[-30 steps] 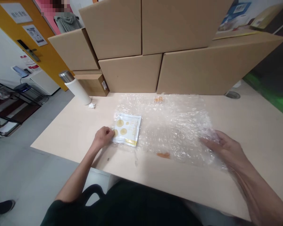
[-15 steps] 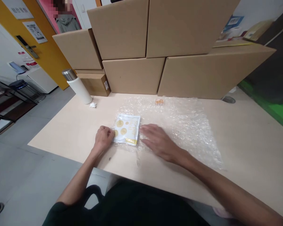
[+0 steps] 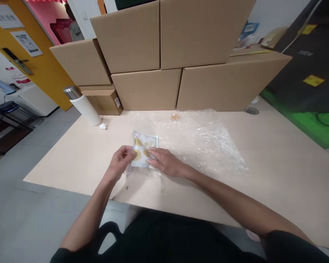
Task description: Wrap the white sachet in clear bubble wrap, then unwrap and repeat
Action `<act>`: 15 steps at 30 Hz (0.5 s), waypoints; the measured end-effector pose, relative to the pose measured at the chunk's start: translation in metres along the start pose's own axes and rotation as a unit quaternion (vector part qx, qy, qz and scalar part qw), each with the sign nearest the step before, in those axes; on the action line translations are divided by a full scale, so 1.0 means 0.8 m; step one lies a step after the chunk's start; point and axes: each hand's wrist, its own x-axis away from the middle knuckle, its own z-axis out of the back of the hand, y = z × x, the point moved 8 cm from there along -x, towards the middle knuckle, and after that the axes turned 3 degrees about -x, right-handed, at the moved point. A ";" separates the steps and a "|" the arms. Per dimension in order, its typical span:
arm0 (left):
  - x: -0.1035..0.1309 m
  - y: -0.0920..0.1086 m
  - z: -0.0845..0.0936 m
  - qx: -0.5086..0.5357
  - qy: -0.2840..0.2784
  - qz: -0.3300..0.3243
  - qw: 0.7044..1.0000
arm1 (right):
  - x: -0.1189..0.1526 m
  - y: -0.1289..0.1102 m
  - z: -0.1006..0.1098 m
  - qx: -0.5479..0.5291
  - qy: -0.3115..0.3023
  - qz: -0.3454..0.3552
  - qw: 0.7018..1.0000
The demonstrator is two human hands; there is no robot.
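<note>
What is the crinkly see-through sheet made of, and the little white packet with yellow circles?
The clear bubbly sheet looks like plastic bubble wrap: transparent, shiny, covered in small air pockets. The small white packet with yellow circles, held by both hands, seems a glossy plastic or foil pouch; its sheen suggests so, though I cannot be sure.

White packet (image 3: 143,149) printed with yellow-orange circles, flat and roughly square, near edge lifted and pinched from both sides. Sits at the left end of a clear bubble wrap sheet (image 3: 208,142), spread crinkled and mostly flat across the middle of the pale tabletop (image 3: 276,160).
</note>
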 end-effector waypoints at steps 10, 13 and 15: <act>0.016 0.058 -0.155 -0.300 -0.185 -0.199 0.915 | 0.075 0.084 0.033 -0.546 0.128 -0.235 0.794; 0.009 0.039 -0.187 -0.428 -0.196 -0.184 0.863 | 0.108 0.105 0.052 -0.516 0.157 -0.285 0.792; 0.008 0.034 -0.203 -0.487 -0.190 -0.194 0.830 | 0.125 0.116 0.078 -0.414 0.199 -0.289 0.840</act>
